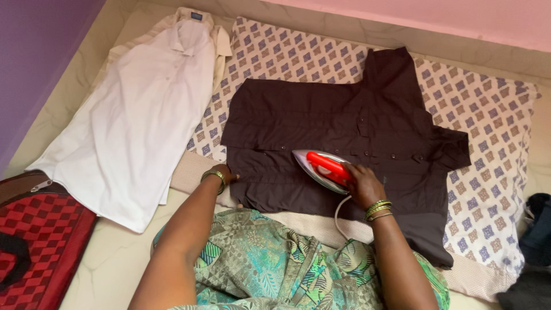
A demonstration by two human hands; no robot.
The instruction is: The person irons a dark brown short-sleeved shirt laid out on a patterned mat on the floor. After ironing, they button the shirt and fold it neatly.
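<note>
While the right hand (363,185) is closed around the red handle of the electric iron (320,167), just right of the frame's centre, its grip is clamped on that handle and the iron's silver soleplate lies flat on the dark brown shirt (344,120), tip pointing toward the left of the frame. That iron looks rigid and fairly heavy for its size, with a smooth metal base that should slide easily over cloth; the base is probably hot, so the red handle on top is the one sound place to take hold. A white cord (340,215) trails from its rear toward the lower middle of the frame and could drag or snag.

At left of centre, the left hand (228,175) presses on the shirt's left edge, fingers mostly hidden by the wrist, so I cannot tell whether that grip pinches the fabric or only lies flat on it. By the look of it the shirt is thin, soft and limp, liable to wrinkle or shift unless pinned down. It is spread across the centre of the frame, buttoned placket running sideways, one short sleeve toward the top, on a patterned cloth (482,109) with blue and brown diamonds.

A white shirt (138,120) lies flat at upper left, and a red checked bag (51,241) sits at lower left.
</note>
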